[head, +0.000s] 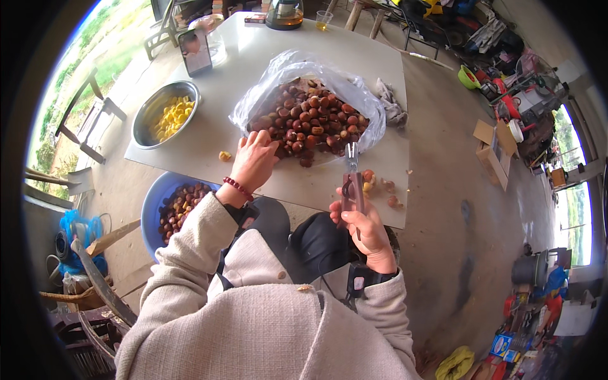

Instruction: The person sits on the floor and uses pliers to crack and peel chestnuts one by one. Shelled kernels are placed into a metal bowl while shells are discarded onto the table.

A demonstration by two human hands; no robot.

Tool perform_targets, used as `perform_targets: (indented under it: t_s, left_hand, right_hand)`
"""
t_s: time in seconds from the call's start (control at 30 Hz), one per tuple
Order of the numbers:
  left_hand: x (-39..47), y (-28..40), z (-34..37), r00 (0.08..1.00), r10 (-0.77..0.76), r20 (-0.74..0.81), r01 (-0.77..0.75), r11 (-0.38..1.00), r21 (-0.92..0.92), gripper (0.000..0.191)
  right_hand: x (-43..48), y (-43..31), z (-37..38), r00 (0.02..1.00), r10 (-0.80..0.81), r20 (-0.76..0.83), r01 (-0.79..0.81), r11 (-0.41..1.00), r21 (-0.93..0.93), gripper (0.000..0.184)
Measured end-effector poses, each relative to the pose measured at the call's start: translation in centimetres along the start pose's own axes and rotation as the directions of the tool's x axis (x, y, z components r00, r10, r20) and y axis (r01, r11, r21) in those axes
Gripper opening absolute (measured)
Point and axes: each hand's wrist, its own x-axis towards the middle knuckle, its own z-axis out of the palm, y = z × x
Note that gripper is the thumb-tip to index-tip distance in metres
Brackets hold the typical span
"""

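Note:
My left hand [256, 158] reaches to the left front edge of a heap of brown chestnuts [308, 116]. Its fingertips are partly hidden, so whether they pinch a nut cannot be made out. The heap lies in a spread, clear plastic bag [304, 64] on the white table [223, 114]. My right hand [363, 221] grips a chestnut-sheller plier [352, 183] with reddish-brown handles, its metal jaws pointing away from me near the bag's right front. Just right of the plier lie a few chestnuts and shell pieces [368, 176]. One peeled yellow chestnut [224, 156] sits left of my left hand.
A steel bowl [194, 107] of yellow kernels stands on the left. Below the table edge is a blue basin [152, 213] of chestnuts. A phone [194, 53], glass teapot [284, 14], plastic cup [324, 20] and grey cloth [390, 102] are also on the table.

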Motion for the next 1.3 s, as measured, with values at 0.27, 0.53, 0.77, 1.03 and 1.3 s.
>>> perform_targets:
  t_s: [0.27,0.53,0.77,1.03,1.3]
  left_hand:
    - [-0.2,0.2,-0.3,0.962,0.132,-0.238,-0.180,0.964,-0.194,0.021]
    - [-1.6,4.6,-1.9,0.882,-0.119,0.456,0.440,-0.135,-0.888,0.027]
    - [-2.5,7.1,-0.5,0.925,-0.021,0.379,0.352,-0.325,-0.878,0.031]
    - [-2.6,9.0,0.3,0.998,-0.041,-0.049,-0.032,0.330,-0.943,0.036]
    - [-2.8,10.0,1.4,0.953,-0.059,-0.298,-0.200,0.618,-0.760,0.039]
  right_hand:
    - [0.3,0.6,0.3,0.998,0.056,0.006,-0.056,0.998,0.006,0.054]
    - [0.4,0.4,0.8,0.994,0.083,0.077,-0.093,0.986,0.141,0.058]
    - [0.5,0.5,0.7,0.991,0.083,0.101,-0.102,0.974,0.201,0.056]
    - [0.5,0.8,1.5,0.996,0.082,0.027,-0.084,0.995,0.055,0.062]
    - [1.0,1.3,2.8,0.994,0.103,0.043,-0.104,0.995,0.009,0.069]
